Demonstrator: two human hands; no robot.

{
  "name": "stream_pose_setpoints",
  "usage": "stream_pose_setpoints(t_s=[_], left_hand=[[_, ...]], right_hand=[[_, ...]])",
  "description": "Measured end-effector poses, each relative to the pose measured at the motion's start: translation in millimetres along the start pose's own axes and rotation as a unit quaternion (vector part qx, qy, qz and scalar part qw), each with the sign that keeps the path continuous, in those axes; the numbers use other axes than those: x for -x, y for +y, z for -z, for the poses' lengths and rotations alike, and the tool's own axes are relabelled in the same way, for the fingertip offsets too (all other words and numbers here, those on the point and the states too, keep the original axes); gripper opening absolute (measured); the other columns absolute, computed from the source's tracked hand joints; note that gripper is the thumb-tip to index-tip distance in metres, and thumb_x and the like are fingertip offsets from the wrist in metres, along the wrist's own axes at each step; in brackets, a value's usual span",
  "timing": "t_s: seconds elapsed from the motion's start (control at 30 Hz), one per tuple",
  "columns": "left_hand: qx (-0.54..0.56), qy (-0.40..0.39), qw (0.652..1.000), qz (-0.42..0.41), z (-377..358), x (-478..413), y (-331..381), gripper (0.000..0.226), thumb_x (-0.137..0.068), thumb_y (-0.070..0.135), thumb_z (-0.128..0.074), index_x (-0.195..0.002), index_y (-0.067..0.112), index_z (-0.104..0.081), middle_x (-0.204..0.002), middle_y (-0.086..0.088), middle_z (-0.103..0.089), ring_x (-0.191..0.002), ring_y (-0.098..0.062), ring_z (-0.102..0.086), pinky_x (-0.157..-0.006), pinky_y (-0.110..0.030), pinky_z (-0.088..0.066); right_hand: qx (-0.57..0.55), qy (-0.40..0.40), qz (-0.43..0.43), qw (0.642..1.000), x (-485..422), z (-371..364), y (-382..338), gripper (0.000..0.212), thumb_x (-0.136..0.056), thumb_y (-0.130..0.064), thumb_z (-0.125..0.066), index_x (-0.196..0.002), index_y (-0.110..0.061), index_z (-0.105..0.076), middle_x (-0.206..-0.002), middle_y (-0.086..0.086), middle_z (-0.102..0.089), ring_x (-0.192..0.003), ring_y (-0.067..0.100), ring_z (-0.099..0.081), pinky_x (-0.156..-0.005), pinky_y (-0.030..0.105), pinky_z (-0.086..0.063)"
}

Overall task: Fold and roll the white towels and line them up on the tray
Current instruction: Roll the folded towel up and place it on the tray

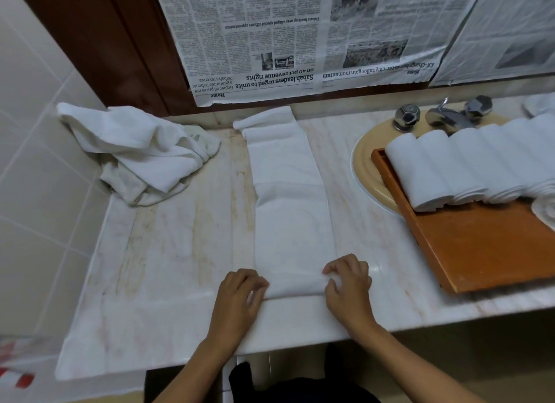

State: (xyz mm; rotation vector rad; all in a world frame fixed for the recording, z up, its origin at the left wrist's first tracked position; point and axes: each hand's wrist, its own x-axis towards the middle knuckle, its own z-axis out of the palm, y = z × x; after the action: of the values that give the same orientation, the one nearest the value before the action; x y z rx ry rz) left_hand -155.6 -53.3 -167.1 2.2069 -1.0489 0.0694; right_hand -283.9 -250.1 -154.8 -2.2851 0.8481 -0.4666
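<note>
While we stand at the pale marble tabletop [168, 252], which fills most of the view below sheets of newspaper [270, 42] covering the wall, the folded towel [288, 198] lies on it as one long strip running from the back edge straight toward us. To its right an orange wooden tray [480, 252] sits partly across the basin [369, 174]. A row of rolled towels [444, 168] lies side by side at the tray's far end, each touching the next. To the left, near the tiled wall, is a heap of loose towels [141, 150]. Our left hand [240, 294] and right hand [348, 282] are at the near end of the strip, one at each corner, with fingers curled over the cloth and gripping it where the roll appears to begin.

We judge the cloth soft, light and limp. It would sag and skew if taken by one corner, so the two side edges of the roll are the places to hold, pressed evenly to keep it tight and straight. The far end looks turned up at the wall and may drag crooked. The tray's right part and the last rolls are cut off, so we cannot count them, and our fingertips under the fold are hidden.
</note>
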Motion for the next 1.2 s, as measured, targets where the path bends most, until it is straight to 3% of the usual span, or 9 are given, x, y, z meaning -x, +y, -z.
stream_pose_setpoints(t_s=[0.13,0.27,0.4,0.6,0.7,0.87,1.0,1.1,1.2], left_hand=[[-0.072,0.020,0.990,-0.123,0.7,11.4,-20.5,0.023,-0.093,0.031,-0.058,-0.098,0.018,-0.076,-0.105,0.002,-0.069,-0.093,-0.017,-0.056,-0.076,-0.029,-0.040],[-0.121,0.006,0.977,-0.175,3.6,10.3,-27.4,0.028,-0.090,0.037,-0.062,-0.105,0.018,-0.075,-0.111,0.002,-0.070,-0.097,-0.019,-0.057,-0.077,-0.030,-0.037],[-0.124,-0.007,0.981,-0.150,3.1,-7.6,-21.6,0.023,-0.083,0.036,-0.063,-0.093,0.020,-0.075,-0.098,0.008,-0.069,-0.094,-0.016,-0.056,-0.075,-0.028,-0.033],[-0.035,-0.100,0.994,-0.006,10.5,-16.8,-18.5,0.026,-0.079,0.050,-0.058,-0.086,0.029,-0.070,-0.095,0.015,-0.061,-0.090,-0.004,-0.049,-0.075,-0.025,-0.037],[0.045,-0.155,0.984,0.077,17.8,-18.0,-14.1,0.021,-0.080,0.059,-0.054,-0.082,0.040,-0.062,-0.085,0.020,-0.063,-0.084,-0.001,-0.053,-0.075,-0.019,-0.039],[0.068,-0.095,0.979,0.166,12.3,-22.0,-6.0,0.012,-0.086,0.031,-0.073,-0.091,0.035,-0.063,-0.085,0.015,-0.064,-0.080,-0.005,-0.059,-0.073,-0.019,-0.046],[0.020,-0.013,0.997,0.075,3.2,-21.8,-2.1,0.008,-0.088,0.032,-0.063,-0.089,0.024,-0.065,-0.088,0.013,-0.057,-0.080,-0.003,-0.051,-0.073,-0.014,-0.039],[-0.025,0.026,0.999,-0.037,-3.1,-8.1,-3.7,0.023,-0.093,0.032,-0.053,-0.087,0.017,-0.069,-0.088,0.006,-0.062,-0.081,-0.011,-0.053,-0.073,-0.021,-0.040],[-0.045,0.042,0.992,-0.106,-4.6,11.1,-11.2,0.033,-0.097,0.036,-0.052,-0.097,0.012,-0.075,-0.100,0.000,-0.068,-0.094,-0.013,-0.057,-0.079,-0.023,-0.041]], right_hand=[[0.112,-0.040,0.245,0.962,6.2,11.8,22.2,0.020,-0.076,-0.014,-0.048,-0.091,-0.018,-0.062,-0.092,-0.004,-0.056,-0.084,0.019,-0.050,-0.072,0.032,-0.032],[0.137,-0.059,0.297,0.943,5.9,18.4,36.4,0.030,-0.077,-0.016,-0.053,-0.107,-0.015,-0.061,-0.107,0.001,-0.059,-0.096,0.020,-0.052,-0.080,0.032,-0.041],[0.135,-0.078,0.311,0.937,-7.0,17.7,33.1,0.034,-0.078,-0.006,-0.056,-0.110,-0.017,-0.054,-0.107,0.002,-0.058,-0.096,0.020,-0.052,-0.081,0.027,-0.041],[-0.053,-0.158,0.084,0.982,-24.0,28.7,18.9,0.021,-0.085,-0.006,-0.062,-0.095,-0.026,-0.062,-0.097,-0.014,-0.060,-0.089,0.001,-0.053,-0.080,0.017,-0.043],[-0.145,-0.171,-0.043,0.974,-22.8,35.8,17.5,0.025,-0.082,-0.002,-0.071,-0.089,-0.024,-0.060,-0.092,-0.006,-0.064,-0.085,0.013,-0.060,-0.079,0.028,-0.050],[-0.146,-0.121,-0.086,0.978,-23.5,25.1,12.5,0.023,-0.084,-0.005,-0.070,-0.080,-0.026,-0.061,-0.091,0.004,-0.060,-0.086,0.022,-0.056,-0.074,0.028,-0.046],[-0.014,-0.023,0.021,0.999,-15.2,11.9,5.2,0.024,-0.085,0.002,-0.063,-0.085,-0.022,-0.060,-0.100,-0.004,-0.050,-0.096,0.013,-0.041,-0.080,0.016,-0.038],[0.081,-0.009,0.205,0.975,-4.6,11.5,12.9,0.018,-0.080,-0.001,-0.054,-0.088,-0.012,-0.066,-0.095,0.001,-0.057,-0.089,0.017,-0.046,-0.074,0.021,-0.039],[0.119,-0.023,0.268,0.956,4.5,15.6,29.2,0.028,-0.083,-0.017,-0.050,-0.102,-0.008,-0.068,-0.107,0.007,-0.064,-0.099,0.021,-0.053,-0.089,0.027,-0.041]])
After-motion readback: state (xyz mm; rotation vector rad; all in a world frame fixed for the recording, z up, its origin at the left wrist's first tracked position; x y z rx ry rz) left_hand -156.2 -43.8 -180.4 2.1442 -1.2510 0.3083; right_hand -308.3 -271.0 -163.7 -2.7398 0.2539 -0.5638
